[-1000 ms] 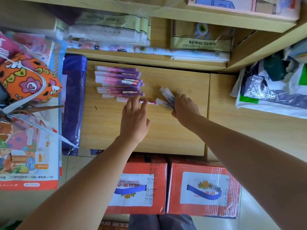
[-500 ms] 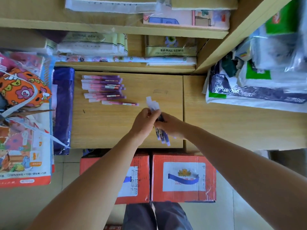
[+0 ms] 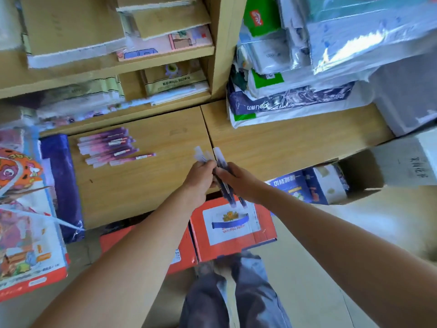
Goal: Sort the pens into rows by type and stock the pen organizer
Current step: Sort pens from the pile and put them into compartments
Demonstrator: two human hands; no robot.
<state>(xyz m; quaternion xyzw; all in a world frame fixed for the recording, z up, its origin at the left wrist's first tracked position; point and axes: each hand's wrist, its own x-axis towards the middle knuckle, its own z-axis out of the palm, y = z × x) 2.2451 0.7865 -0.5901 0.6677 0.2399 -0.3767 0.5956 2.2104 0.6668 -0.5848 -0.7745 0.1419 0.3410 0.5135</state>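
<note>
Bundle of dark pens [image 3: 222, 166] is held just above the bench [image 3: 142, 192] front edge. The left hand [image 3: 201, 177] pinches its upper ends and the right hand [image 3: 237, 183] grips its middle. Sorted pink pens [image 3: 111, 147] lie on the bench's far-left part. Risk: the bundle is fanned and loose, so a slipped pen would likely fall past the bench.

We held both arms stretched forward, our left grip [image 3: 201, 179] and right grip [image 3: 237, 183] meeting, both curled round a bundle of pens [image 3: 227, 192].

Pink-purple pens [image 3: 111, 147]; red-orange boxes [image 3: 233, 229]; tan wood shelf [image 3: 146, 185]
</note>
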